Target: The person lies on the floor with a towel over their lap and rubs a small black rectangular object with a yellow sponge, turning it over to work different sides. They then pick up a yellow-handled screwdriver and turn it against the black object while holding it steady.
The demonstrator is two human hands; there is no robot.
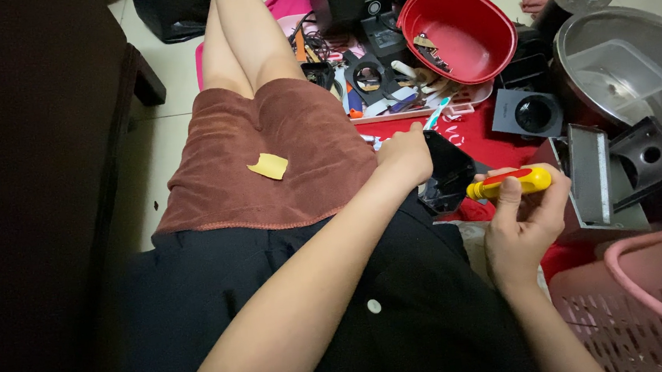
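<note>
A small yellow scrap of paper [268, 166] lies on the brown terry towel [267, 155] over the person's lap, well to the left of both hands. The left hand [405, 156] is curled closed over the top edge of a black angular plastic housing [446, 172], steadying it above the lap. Just to its right, the right hand [521, 223] pinches a screwdriver with a yellow-and-red plastic handle [511, 183], fingers wrapped round the grip, the tip end pointing into the housing; the shaft itself is hidden. To drive well, I judge the tool should stay in line with the screw, the housing braced firmly against turning. Beyond the hands sits a red oval plastic bowl [460, 33] holding small parts; right of the right hand is a pink slotted plastic basket [634, 304].
</note>
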